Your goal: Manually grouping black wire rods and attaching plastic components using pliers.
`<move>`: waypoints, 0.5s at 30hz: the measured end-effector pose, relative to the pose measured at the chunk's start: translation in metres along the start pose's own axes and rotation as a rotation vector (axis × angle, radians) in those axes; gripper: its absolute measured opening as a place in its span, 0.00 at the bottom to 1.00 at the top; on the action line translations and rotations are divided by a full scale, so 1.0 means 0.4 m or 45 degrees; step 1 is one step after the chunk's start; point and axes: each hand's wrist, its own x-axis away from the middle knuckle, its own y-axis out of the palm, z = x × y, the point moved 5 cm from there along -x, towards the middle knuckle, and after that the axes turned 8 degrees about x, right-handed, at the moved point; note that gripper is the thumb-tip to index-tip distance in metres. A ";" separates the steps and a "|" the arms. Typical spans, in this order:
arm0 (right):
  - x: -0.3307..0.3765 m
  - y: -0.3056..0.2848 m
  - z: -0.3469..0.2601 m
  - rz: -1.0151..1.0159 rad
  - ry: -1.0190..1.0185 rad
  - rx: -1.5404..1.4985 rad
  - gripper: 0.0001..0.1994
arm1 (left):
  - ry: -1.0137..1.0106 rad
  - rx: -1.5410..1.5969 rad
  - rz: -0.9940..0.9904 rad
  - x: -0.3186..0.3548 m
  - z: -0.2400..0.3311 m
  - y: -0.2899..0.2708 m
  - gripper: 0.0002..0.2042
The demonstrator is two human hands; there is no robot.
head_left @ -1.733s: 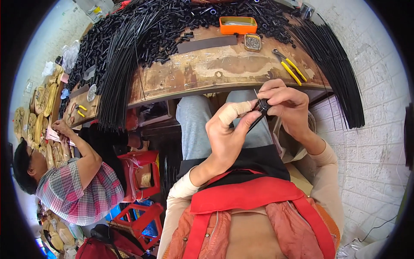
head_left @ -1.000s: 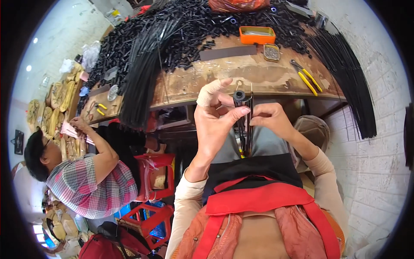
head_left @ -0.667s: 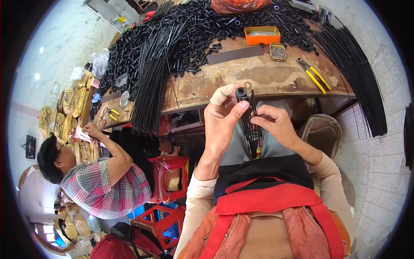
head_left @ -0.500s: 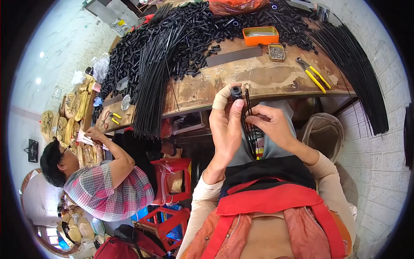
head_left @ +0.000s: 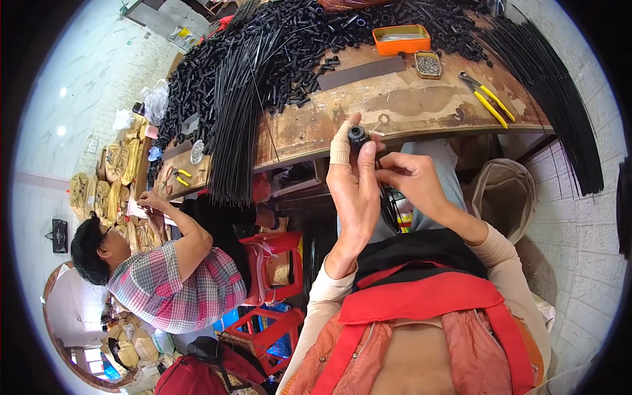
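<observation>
My left hand (head_left: 353, 197) is closed around a short black tubular plastic part (head_left: 357, 135), its round hollow end facing up. Tan wrapping covers the index finger of that hand. Just to the right, my right hand (head_left: 416, 181) pinches thin black rods (head_left: 391, 212) below the left thumb. They hang down over my lap, and their upper ends are mostly hidden by my fingers. Whether they touch the tubular part, I cannot tell.
Ahead stands a wooden table (head_left: 408, 108) with a heap of black tubular parts (head_left: 283, 49), long black rod bundles (head_left: 234, 131), an orange tin (head_left: 401, 45), a small dish of metal bits (head_left: 428, 66) and yellow-handled pliers (head_left: 490, 105). A co-worker (head_left: 174, 276) sits at left.
My right hand has come closer to the left thumb. The rod tips that stood up beside the tubular part no longer show there. The whole view has shifted slightly.
</observation>
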 end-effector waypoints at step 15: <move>-0.005 -0.024 -0.026 0.173 -0.392 0.294 0.09 | 0.033 -0.047 -0.139 -0.019 -0.041 0.011 0.09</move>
